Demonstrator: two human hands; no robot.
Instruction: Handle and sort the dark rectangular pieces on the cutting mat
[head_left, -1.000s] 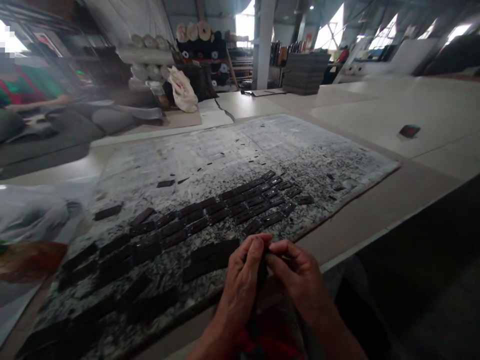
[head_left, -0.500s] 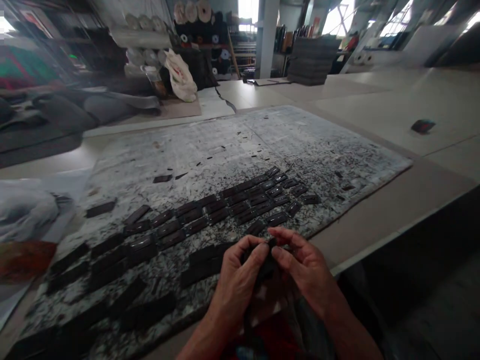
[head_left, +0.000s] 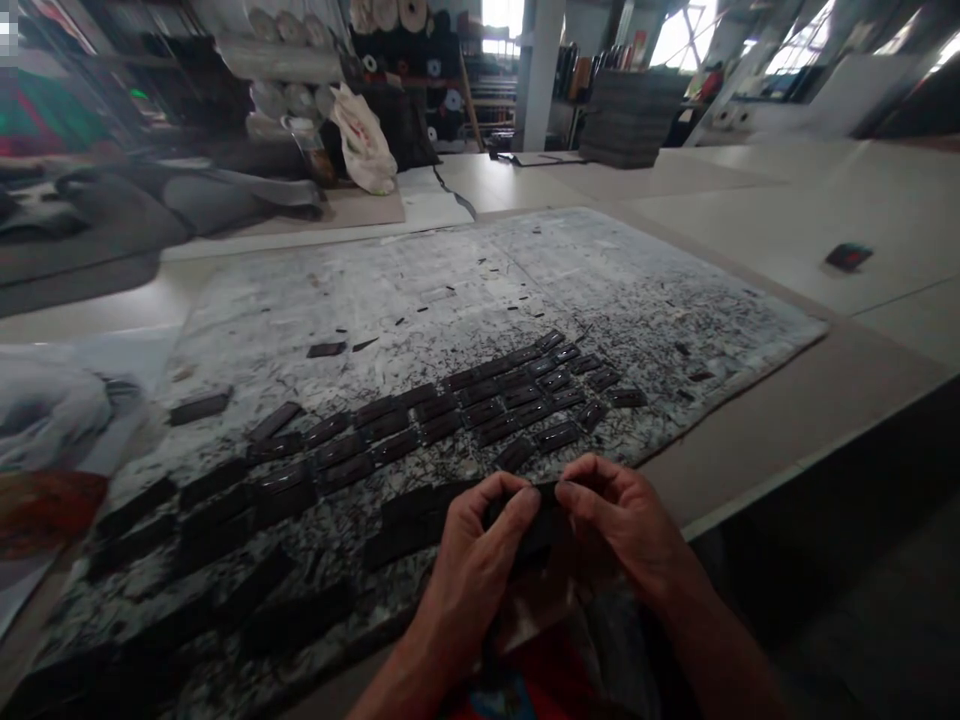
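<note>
My left hand (head_left: 480, 560) and my right hand (head_left: 626, 525) meet at the near edge of the table, both pinched on a small dark strip piece (head_left: 544, 510) held between them. Just beyond my fingers, several similar dark rectangular pieces (head_left: 480, 405) lie in rows on a speckled, glue-stained sheet (head_left: 450, 290). More dark pieces (head_left: 225, 500) spread to the left along the sheet's near side.
The sheet lies on a wide pale table (head_left: 787, 220). A small dark object (head_left: 847, 257) sits far right. A white bag (head_left: 364, 140) and fabric rolls (head_left: 285, 60) stand at the back. Grey material (head_left: 112, 215) lies to the left, a person's sleeve (head_left: 37, 110) behind it.
My hands have lifted slightly and drawn apart a little, with the dark piece now stretched between the fingertips. The view has tilted a bit downward.
</note>
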